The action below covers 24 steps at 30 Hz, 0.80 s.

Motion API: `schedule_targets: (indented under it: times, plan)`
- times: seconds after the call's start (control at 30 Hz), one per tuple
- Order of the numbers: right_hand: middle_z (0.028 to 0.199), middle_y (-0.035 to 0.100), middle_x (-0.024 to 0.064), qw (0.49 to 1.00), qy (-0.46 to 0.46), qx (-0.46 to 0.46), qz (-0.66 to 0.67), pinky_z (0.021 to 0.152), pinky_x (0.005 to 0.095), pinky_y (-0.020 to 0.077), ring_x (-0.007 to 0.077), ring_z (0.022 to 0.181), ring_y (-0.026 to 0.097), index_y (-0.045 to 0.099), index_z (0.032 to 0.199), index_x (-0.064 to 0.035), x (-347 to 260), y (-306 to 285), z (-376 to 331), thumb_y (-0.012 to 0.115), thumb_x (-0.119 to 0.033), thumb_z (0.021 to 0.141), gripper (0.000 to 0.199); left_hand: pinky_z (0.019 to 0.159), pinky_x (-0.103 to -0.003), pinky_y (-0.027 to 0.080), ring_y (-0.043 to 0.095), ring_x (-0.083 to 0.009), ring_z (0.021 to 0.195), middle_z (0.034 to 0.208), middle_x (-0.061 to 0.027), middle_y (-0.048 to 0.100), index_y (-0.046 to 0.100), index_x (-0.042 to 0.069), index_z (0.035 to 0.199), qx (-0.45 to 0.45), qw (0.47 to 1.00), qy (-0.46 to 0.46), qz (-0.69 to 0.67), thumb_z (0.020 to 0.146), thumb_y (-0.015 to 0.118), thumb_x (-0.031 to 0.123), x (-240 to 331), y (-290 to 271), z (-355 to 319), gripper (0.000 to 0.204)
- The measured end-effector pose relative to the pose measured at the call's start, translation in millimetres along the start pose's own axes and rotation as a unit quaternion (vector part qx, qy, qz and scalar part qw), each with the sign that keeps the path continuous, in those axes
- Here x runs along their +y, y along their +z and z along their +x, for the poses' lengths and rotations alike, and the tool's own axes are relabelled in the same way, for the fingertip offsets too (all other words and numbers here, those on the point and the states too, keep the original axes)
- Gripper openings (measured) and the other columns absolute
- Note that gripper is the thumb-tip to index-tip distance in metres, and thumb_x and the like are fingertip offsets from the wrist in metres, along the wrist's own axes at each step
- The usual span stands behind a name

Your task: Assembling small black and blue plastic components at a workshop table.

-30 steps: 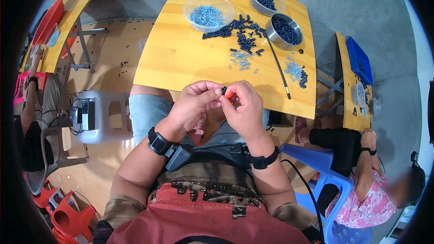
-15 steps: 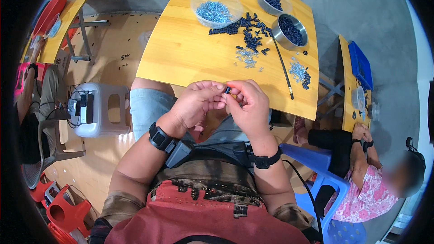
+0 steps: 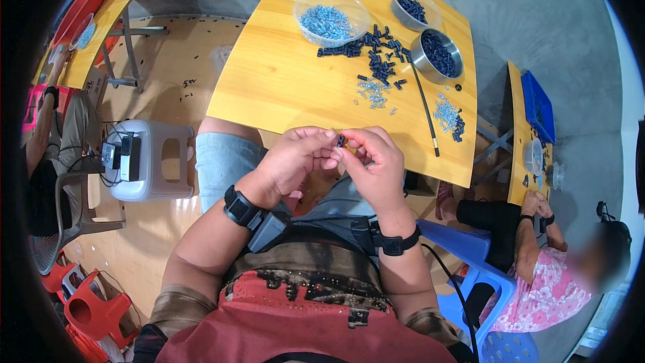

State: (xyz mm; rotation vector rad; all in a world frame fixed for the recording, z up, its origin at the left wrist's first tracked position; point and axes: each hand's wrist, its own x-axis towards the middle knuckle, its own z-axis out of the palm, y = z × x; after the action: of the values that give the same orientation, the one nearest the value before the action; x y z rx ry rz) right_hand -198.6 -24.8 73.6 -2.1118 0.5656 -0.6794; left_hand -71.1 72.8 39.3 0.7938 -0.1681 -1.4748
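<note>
Head view: at the near edge of the yellow wooden counter point(image 3: 262, 84), the right hand point(image 3: 377, 165) has thumb and fingers pinched on a small dark stubby piece point(image 3: 341, 142), while the left hand point(image 3: 292, 161) curls its fingers in beside it, whether gripping too I cannot tell. Beyond lie tiny clear bits point(image 3: 373, 93) beside a thin black rod point(image 3: 423, 101), then loose black pieces point(image 3: 381, 69), a round steel bowl point(image 3: 425, 72) and a round clear bowl point(image 3: 361, 15).

At the near edge of the table point(image 3: 269, 67), left hand point(image 3: 293, 156) beside right hand point(image 3: 376, 160); beyond, bowl point(image 3: 360, 15) sits left, cup point(image 3: 423, 71) right, loose pieces point(image 3: 380, 69) lying between!
</note>
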Motion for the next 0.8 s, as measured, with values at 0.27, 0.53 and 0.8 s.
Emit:
schedule_targets:
  times: [0.27,0.53,0.8]
  plan:
    - [0.078,0.054,0.0045,0.999,0.016,-0.003,0.036,0.053,0.0208,0.0435,0.0096,0.063,0.053,0.064,0.094,-0.0023,9.1,-3.1,-1.7,0.068,0.001,0.071,0.024,0.068,-0.025,0.051,0.061,-0.0149,0.075,0.081,-0.0071,0.062,0.059,0.000,0.089,0.034,0.999,-0.023,-0.029,0.093,0.048,0.025,-1.1,0.7,3.6,0.027]
    - [0.078,0.054,0.0052,0.999,0.020,-0.007,0.042,0.054,0.0216,0.0454,0.0108,0.063,0.054,0.063,0.095,-0.0024,9.8,-2.6,-1.5,0.067,0.002,0.071,0.024,0.061,-0.022,0.051,0.060,-0.0107,0.070,0.081,-0.0039,0.063,0.062,0.003,0.093,0.004,1.000,0.001,-0.004,0.087,0.058,0.015,-5.3,1.5,6.4,0.014]
    - [0.079,0.055,0.0097,1.000,0.013,-0.012,0.006,0.056,0.0265,0.0489,0.0182,0.068,0.058,0.061,0.091,-0.0016,12.5,1.0,1.1,0.066,0.003,0.070,0.022,0.062,-0.022,0.051,0.060,-0.0097,0.070,0.081,-0.0033,0.064,0.063,0.003,0.093,0.035,0.999,-0.010,0.016,0.085,0.061,0.012,-4.0,-0.5,9.6,0.012]
